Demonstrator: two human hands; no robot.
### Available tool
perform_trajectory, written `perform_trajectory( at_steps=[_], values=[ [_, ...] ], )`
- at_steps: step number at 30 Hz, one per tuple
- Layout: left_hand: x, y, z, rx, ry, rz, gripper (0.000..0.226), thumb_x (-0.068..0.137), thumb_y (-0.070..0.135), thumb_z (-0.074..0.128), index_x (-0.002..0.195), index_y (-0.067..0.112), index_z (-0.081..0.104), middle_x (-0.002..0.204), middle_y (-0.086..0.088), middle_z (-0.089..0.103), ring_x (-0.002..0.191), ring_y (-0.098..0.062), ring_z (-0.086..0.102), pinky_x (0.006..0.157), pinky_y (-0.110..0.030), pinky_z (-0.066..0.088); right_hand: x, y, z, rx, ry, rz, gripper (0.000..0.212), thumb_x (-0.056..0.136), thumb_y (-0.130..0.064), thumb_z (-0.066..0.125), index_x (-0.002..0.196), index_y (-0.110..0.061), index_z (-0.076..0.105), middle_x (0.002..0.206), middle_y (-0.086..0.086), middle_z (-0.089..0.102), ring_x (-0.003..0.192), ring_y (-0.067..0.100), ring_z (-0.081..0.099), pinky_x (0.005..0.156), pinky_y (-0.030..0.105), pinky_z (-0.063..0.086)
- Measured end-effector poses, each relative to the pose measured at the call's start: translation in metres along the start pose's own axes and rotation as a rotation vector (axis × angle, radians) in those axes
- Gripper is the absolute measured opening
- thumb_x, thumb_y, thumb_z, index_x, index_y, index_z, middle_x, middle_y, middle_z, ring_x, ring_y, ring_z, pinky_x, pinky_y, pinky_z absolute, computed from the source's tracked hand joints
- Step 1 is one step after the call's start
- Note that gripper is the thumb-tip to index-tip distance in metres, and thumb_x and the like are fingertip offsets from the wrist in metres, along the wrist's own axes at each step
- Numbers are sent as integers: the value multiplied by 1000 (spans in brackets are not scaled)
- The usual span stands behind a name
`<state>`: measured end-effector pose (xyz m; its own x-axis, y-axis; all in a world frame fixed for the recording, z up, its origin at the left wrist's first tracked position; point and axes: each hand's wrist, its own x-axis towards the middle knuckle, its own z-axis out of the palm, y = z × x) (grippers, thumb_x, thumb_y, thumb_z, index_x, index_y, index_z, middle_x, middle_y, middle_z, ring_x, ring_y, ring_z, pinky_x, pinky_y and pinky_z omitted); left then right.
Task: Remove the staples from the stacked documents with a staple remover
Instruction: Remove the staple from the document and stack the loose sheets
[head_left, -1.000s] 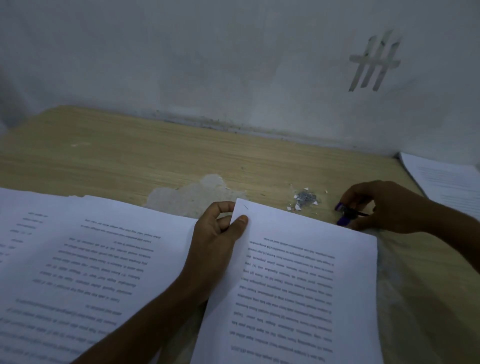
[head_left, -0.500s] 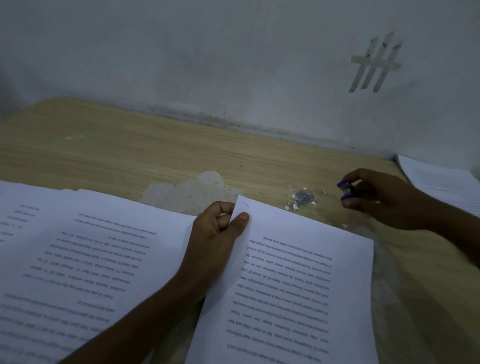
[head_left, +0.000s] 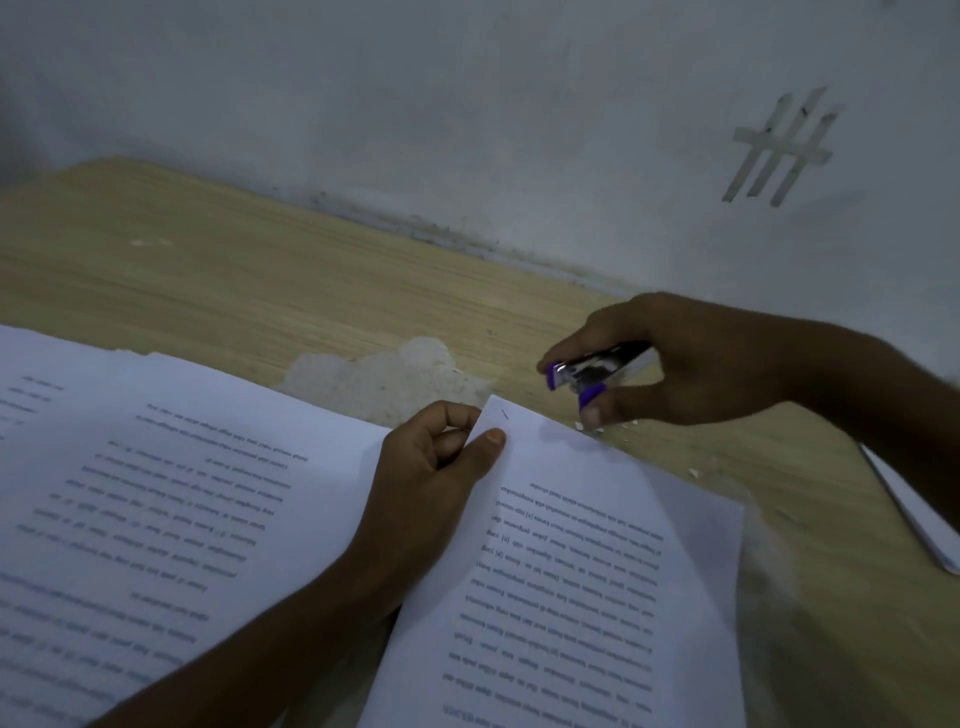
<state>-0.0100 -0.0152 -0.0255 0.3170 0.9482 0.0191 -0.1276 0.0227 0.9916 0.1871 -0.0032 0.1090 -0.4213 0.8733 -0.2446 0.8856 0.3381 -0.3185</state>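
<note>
Right hand (head_left: 691, 374) grip clamping staple remover (head_left: 597, 371), hovering just right of slanting staple (head_left: 505, 414) | left hand (head_left: 436, 467) pinching document (head_left: 597, 545) below staple

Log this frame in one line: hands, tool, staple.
left hand: pinches document corner | right hand: holds staple remover, apart from document | staple: in corner, not yet pulled

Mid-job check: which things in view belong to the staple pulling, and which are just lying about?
In the job: staple remover, in the right hand; stapled document, corner pinched by the left hand; its staple.
Lying about: pages at left; sheets at right edge; paper scraps; tape strips on wall.
</note>
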Motion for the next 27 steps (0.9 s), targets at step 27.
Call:
perform_trajectory(
  at_steps=[27],
  values=[
    [-2,4,0,-45,-44,65,10,86,12,60,87,21,63,73,16,72,65,-7,69,57,-15,53,20,-23,22,-229,-92,-68,32,83,-51,63,109,-33,67,86,-24,57,80,-2,57,69,14,32]
  ],
)
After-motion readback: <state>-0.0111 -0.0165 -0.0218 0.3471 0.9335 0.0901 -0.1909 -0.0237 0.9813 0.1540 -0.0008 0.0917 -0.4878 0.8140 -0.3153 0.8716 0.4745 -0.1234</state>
